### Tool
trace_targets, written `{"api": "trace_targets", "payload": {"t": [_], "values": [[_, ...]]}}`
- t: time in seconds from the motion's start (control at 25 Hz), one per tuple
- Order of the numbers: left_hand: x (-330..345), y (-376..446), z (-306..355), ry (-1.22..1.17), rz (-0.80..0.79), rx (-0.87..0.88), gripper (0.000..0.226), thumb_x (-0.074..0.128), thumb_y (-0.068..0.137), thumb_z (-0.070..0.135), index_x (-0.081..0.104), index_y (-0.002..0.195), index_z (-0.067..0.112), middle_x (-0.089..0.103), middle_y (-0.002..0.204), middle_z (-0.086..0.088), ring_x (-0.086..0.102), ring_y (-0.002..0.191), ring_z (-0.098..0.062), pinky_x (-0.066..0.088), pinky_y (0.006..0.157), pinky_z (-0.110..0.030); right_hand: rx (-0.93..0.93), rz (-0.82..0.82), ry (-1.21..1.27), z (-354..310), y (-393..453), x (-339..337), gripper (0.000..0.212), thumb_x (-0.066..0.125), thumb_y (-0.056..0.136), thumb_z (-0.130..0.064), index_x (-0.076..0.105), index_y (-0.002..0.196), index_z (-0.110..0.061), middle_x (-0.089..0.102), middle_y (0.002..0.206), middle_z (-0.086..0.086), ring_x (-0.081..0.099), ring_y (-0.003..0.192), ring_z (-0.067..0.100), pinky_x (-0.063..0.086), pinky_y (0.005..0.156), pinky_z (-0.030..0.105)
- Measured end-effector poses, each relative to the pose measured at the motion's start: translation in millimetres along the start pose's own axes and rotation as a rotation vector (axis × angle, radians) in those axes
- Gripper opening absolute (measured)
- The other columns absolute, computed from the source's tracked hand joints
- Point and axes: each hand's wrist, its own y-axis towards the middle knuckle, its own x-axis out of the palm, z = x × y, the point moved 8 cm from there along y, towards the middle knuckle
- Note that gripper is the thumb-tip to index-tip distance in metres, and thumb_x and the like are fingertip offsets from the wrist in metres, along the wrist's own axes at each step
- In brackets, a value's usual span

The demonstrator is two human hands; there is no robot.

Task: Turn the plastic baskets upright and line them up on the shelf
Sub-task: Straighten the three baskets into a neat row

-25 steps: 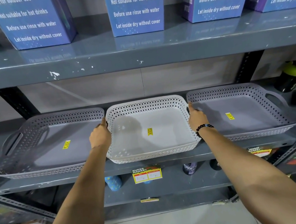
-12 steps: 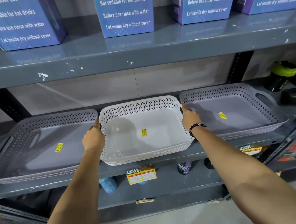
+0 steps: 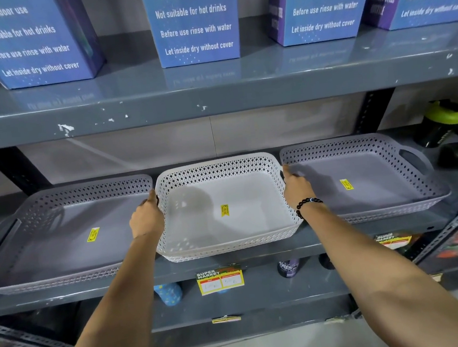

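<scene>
Nearest, two bare forearms reach up and forward from the bottom of the view to the middle shelf (image 3: 231, 260). The left hand (image 3: 145, 219) is closed on the left wall of the white basket (image 3: 222, 202), and the right hand (image 3: 297, 187), which wears a dark bead bracelet (image 3: 307, 204), is closed on its right wall. I think both sides are held so that the basket can be slid straight and kept square between its neighbours.

This white basket stands upright on the shelf, its front edge a little over the shelf lip. Just beside it, on the left, is a grey basket (image 3: 59, 233), and on the right another grey basket (image 3: 363, 176); both are upright too. All three are shallow plastic trays with a smooth floor, rounded corners and walls pierced with small diamond holes; each has a yellow sticker inside. The grey ones have handle slots.

Farther up, blue cartons (image 3: 195, 21) with printed white text stand on the chipped grey metal upper shelf (image 3: 214, 101).
</scene>
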Motion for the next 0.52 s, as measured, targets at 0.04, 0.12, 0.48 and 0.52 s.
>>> {"api": "trace_targets", "payload": {"t": [0.04,0.12,0.48,0.52], "values": [[0,3,1,0.001,0.001,0.0,0.06,0.032,0.093,-0.002,0.026,0.15,0.017,0.062,0.115,-0.025,0.06,0.101,-0.042,0.049,0.078,-0.045,-0.001,-0.002,0.002,-1,2,-1,0.07,0.034,0.089,0.011,0.007,0.151,-0.009,0.063,0.093,0.023,0.049,0.068,0.024,0.04,0.057,0.027],[1,7,3,0.002,-0.001,-0.002,0.061,0.033,0.093,-0.002,0.025,0.15,0.017,0.062,0.115,-0.025,0.06,0.101,-0.042,0.049,0.078,-0.044,-0.005,-0.001,-0.009,-2,7,-1,0.07,0.034,0.089,0.011,0.008,0.15,-0.008,0.061,0.087,0.021,0.047,0.058,0.021,0.037,0.049,0.027],[3,12,2,-0.032,0.013,-0.044,0.057,0.033,0.095,0.001,0.029,0.149,0.019,0.063,0.117,-0.026,0.06,0.101,-0.043,0.046,0.072,-0.041,0.003,0.031,0.03,-2,13,0,0.069,0.035,0.088,0.011,0.013,0.15,-0.01,0.061,0.083,0.022,0.047,0.068,0.022,0.037,0.061,0.027],[4,11,2,-0.032,0.013,-0.046,0.057,0.033,0.095,0.0,0.029,0.148,0.019,0.063,0.115,-0.026,0.061,0.1,-0.043,0.043,0.069,-0.04,0.005,0.027,0.025,-1,13,0,0.07,0.035,0.088,0.011,0.012,0.15,-0.01,0.06,0.078,0.019,0.046,0.063,0.021,0.036,0.056,0.026]]}}
